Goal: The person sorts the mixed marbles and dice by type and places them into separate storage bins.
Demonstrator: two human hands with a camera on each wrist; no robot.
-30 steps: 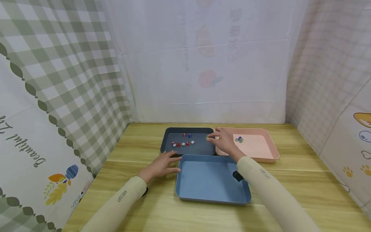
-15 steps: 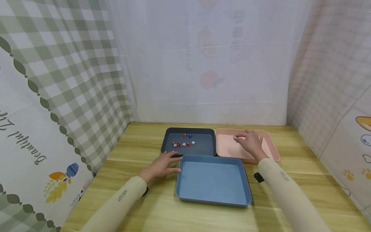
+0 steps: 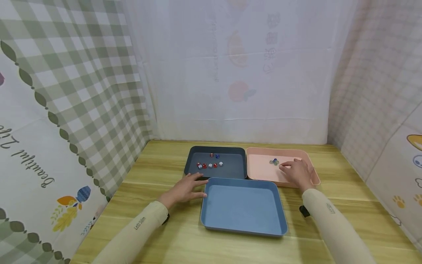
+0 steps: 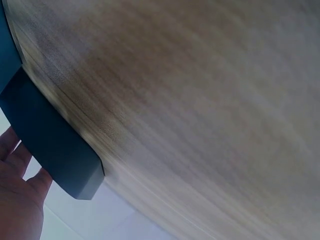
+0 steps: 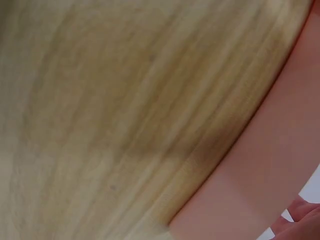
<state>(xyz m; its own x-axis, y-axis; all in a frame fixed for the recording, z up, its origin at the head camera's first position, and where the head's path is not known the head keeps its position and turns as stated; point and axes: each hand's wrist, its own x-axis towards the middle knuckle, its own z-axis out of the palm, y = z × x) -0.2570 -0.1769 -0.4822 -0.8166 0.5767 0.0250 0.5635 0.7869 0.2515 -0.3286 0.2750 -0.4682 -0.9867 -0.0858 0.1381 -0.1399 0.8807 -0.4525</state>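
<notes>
Your right hand (image 3: 298, 172) hovers over the pink tray (image 3: 260, 172), fingers loose, holding nothing, just beside the small pile of dice (image 3: 274, 161). Left hand (image 3: 185, 186) rests flat by the blue tray (image 3: 242, 227). A careless sweep could scatter the pile.

Both arms reached forward from the lower edge of the head view, each covered to the wrist by a pale cream sleeve. The left hand (image 3: 185, 188) lay low and palm down, fingers straight and slightly spread, pointing ahead and a little to the right; it held nothing. In the left wrist view only the edge of that palm and parts of a few fingers (image 4: 15, 155) showed at the lower left corner. The right hand (image 3: 298, 172) was stretched farther forward, its back upward, fingers loosely bent and pointing left, with nothing visibly pinched between them. A dark strap or device showed under each forearm near the wrist.
</notes>
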